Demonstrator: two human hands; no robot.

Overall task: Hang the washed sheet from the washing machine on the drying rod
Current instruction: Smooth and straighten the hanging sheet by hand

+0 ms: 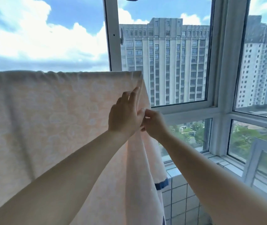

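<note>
A white-framed window (162, 109) with a tiled sill (178, 172) looks onto tall buildings (163, 62) and cloudy sky. The pale peach sheet (48, 119) hangs draped over a hidden rod, folded along its top. At its right edge the left hand (126, 114) lies flat with fingers straight against the cloth, while the right hand (153, 124), touching it, pinches that edge.

Sheet (51, 114): pale peach fabric with a faint white cloud-like pattern. It is draped over a horizontal line at its top fold, which runs from the left edge of view to a corner near the window frame; the rod beneath the fold is covered and cannot be made out. The front layer hangs down, creased with soft diagonal folds. The right side edge falls in vertical pleats. A dark blue band shows at a lower hem on the right.
</note>
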